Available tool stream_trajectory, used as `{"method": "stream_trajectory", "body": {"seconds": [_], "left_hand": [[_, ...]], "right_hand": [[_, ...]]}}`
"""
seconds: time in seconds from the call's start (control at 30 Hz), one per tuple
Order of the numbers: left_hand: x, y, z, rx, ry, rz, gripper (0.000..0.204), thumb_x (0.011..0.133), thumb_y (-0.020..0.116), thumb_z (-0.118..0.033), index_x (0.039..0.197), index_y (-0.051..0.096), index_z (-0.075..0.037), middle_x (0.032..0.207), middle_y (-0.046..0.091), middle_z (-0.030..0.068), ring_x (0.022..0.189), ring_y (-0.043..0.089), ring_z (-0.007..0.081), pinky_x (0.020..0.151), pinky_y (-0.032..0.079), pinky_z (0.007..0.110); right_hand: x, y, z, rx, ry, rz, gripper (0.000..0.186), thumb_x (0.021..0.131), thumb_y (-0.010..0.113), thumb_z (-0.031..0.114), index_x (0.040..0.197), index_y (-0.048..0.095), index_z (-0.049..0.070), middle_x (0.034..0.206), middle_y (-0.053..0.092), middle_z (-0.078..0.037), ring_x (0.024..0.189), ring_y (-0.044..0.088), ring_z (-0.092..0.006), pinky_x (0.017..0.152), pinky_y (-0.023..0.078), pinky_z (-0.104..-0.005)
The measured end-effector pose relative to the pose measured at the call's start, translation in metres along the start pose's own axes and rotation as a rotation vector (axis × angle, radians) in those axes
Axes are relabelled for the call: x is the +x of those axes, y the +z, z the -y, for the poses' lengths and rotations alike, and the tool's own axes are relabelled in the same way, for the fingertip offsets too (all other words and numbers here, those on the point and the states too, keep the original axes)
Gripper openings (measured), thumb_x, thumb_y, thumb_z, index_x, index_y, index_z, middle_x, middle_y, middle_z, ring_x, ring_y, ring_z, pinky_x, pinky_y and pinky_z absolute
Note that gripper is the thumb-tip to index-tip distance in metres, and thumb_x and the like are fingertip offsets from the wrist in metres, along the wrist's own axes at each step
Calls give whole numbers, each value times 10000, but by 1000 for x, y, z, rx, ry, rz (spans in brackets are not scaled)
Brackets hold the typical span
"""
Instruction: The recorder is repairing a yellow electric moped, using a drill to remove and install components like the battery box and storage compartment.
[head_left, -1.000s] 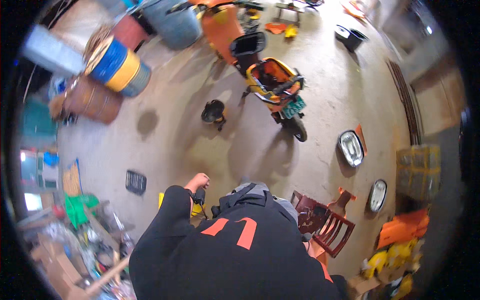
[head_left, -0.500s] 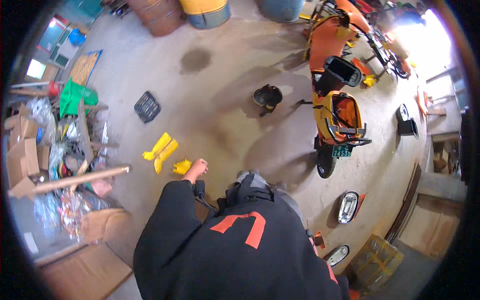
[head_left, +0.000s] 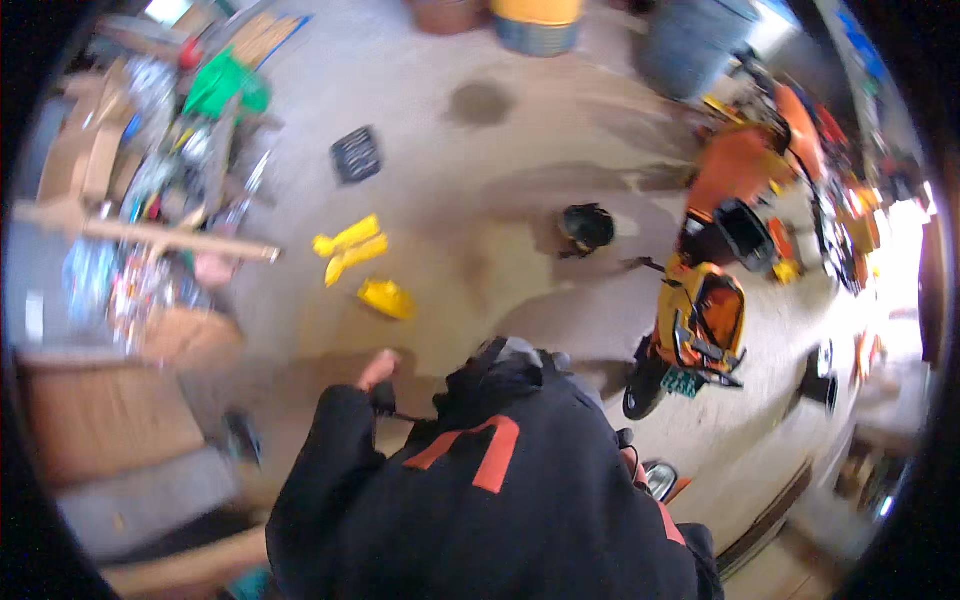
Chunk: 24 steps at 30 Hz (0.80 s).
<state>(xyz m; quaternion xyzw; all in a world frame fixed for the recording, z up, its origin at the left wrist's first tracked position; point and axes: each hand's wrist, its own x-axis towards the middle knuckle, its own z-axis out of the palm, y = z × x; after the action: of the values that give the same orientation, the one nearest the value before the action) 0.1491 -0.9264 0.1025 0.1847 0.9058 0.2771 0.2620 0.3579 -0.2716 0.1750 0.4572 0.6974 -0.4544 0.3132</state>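
Observation:
My left hand (head_left: 378, 370) hangs in front of my body at the end of a black sleeve, its fingers curled, slightly blurred, and nothing showing in them. The nearest thing to it is a yellow plastic piece (head_left: 387, 298) on the floor, apart from the hand. Two long yellow pieces (head_left: 350, 248) lie just beyond it. Only a sliver of my right hand (head_left: 632, 463) shows beside my body at the right. A small dark thing (head_left: 624, 437) sits against it; its kind is unclear. The right fingers are hidden by my jacket. Close by is a silvery lamp-like part (head_left: 660, 480).
An orange motorbike (head_left: 735, 165) with a yellow rear part (head_left: 680, 325) stands at the right. A black bowl-shaped thing (head_left: 588, 228) and a black crate (head_left: 356, 155) lie on the floor. Cardboard (head_left: 110, 415), a wooden plank (head_left: 185, 238) and plastic bags clutter the left. Drums (head_left: 538, 30) stand at the back.
My view has swung left, so the floor things and the motorbike sit farther right and are turned. My left hand is now lower and farther from the yellow piece.

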Motion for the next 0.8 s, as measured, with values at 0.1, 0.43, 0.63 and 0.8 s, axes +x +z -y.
{"method": "stream_trajectory", "body": {"seconds": [0.1, 0.43, 0.63, 0.8], "left_hand": [[29, -18, -74, -463, -393, -73, 240, 805, 469, -142, 943, 636, -38, 767, 632, 139, 670, 599, 251, 601, 461, 376], [-65, 20, -146, -823, -1006, -282, 280, 864, 457, -196, 1070, 591, -61, 826, 661, 91, 656, 625, 191, 558, 477, 347], [-148, 114, -135, -1050, -1094, -292, 323, 879, 461, -243, 1139, 568, -84, 869, 669, 101, 697, 644, 196, 577, 490, 380], [-196, 179, -156, -976, -879, -459, 310, 869, 487, -249, 1083, 598, -54, 879, 670, 121, 691, 643, 231, 600, 503, 385]], "right_hand": [[26, -29, 19, -99, -33, 28, 288, 679, 639, 238, 767, 643, -36, 705, 640, -104, 634, 599, -181, 580, 463, -366], [95, -82, 84, -375, -119, 190, 264, 690, 635, 233, 771, 651, -17, 704, 638, -90, 628, 593, -170, 574, 460, -361], [108, -99, 121, -509, -156, 239, 250, 696, 633, 231, 773, 657, -6, 704, 637, -82, 625, 590, -163, 569, 458, -358], [121, -101, 148, -606, -196, 279, 238, 701, 631, 228, 775, 661, 4, 703, 636, -75, 622, 588, -158, 566, 457, -355]]}}
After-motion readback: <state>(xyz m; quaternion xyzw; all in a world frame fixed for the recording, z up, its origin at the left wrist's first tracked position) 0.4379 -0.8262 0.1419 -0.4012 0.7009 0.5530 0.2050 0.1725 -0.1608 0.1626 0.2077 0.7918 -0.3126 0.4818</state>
